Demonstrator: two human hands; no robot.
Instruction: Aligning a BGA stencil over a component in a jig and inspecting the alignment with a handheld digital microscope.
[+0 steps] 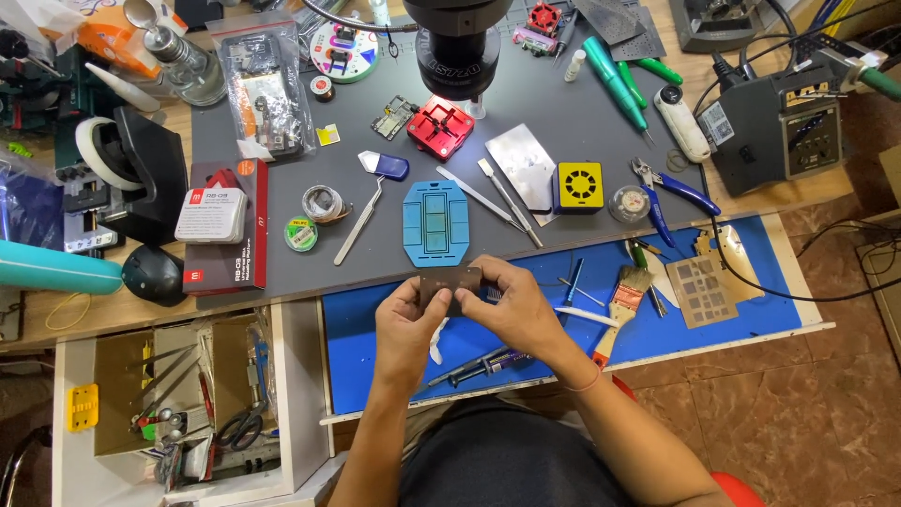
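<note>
A small thin metal plate (450, 281), grey and square, is held between both hands just in front of the grey work mat's near edge. My left hand (409, 324) pinches its left side, and my right hand (508, 305) grips its right side from above. Just beyond the plate, a blue octagonal holder (435, 223) lies flat on the mat (375, 258). Under my hands is a blue pull-out tray (357, 347) with a syringe-like tube (479, 366) on it.
A microscope head (458, 47) hangs over a red fixture (439, 128). Tweezers (361, 218), spatulas (502, 199), a yellow box (578, 186), blue pliers (668, 192) and a brush (623, 305) lie around. A soldering station (779, 127) stands right; an open drawer (178, 404) sits left.
</note>
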